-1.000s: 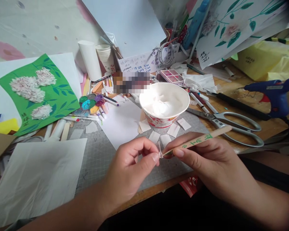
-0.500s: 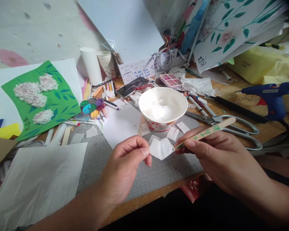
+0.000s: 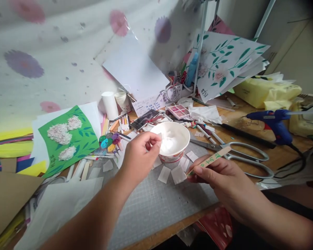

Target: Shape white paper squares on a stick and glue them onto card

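My left hand (image 3: 139,161) is at the near left rim of a white paper bowl (image 3: 184,147), thumb and fingers pinched together; what they hold, if anything, I cannot make out. White, fluffy-looking material (image 3: 169,144) lies inside the bowl. In my right hand (image 3: 219,178) a flat wooden craft stick (image 3: 215,156) with green writing is gripped, slanting up to the right. A white paper piece (image 3: 178,175) meets the right fingertips; whether they grip it I cannot tell. Beside it is another white paper piece (image 3: 164,174), with more around the bowl's base.
Large scissors (image 3: 242,151) lie right of the bowl, a blue glue gun (image 3: 275,123) beyond them. At left are a green flower picture (image 3: 86,142) and a white sheet (image 3: 65,205). Markers, a phone (image 3: 144,119) and paper cups (image 3: 110,106) crowd the back. The grey mat (image 3: 156,215) lies in front.
My left hand has moved from the white paper piece up to the bowl's rim. My right hand still holds the craft stick. The view has tilted upward.
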`<state>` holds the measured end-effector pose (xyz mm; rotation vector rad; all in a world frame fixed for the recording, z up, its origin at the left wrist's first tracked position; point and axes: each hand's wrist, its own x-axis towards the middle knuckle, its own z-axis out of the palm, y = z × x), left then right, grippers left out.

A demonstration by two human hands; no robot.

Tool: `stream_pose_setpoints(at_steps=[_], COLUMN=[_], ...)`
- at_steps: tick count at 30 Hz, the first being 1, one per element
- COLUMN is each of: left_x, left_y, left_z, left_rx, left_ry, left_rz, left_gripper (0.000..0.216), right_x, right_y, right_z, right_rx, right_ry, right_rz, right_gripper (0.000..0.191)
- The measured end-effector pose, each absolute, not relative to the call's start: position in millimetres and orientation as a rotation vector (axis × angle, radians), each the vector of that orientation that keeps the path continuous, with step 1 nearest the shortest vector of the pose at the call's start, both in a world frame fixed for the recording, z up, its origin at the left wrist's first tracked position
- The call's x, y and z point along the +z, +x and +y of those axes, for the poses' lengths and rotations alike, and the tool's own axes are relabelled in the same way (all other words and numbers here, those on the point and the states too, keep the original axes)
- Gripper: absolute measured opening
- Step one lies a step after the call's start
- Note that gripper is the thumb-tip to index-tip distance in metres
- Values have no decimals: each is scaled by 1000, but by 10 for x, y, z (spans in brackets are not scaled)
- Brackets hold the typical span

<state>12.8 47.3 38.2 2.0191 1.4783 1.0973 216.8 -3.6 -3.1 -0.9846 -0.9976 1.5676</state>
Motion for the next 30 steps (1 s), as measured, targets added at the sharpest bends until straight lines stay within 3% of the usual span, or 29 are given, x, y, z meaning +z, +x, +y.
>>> stream_pose_setpoints(at_steps=[4, 8, 18, 30], left_x=[382, 278, -36, 24], left_y=[175, 151, 138, 131], left_z=[382, -32, -132, -122], left_rx=[1160, 1315, 812, 776], left_ry=[2152, 2079, 1046, 848], left_rz=[1540, 1384, 915, 894], left_gripper=[31, 29, 24, 14], right_x=[13, 26, -14, 105], right_y=[2187, 2222, 2125, 2040], right_z=[-65, -86, -84, -17], right_rx=[1579, 1646, 1691, 1618], right_ry=[-945, -891, -838, -854], right_rz=[-1036, -989, -1192, -1356], right_gripper=[18, 14, 12, 12])
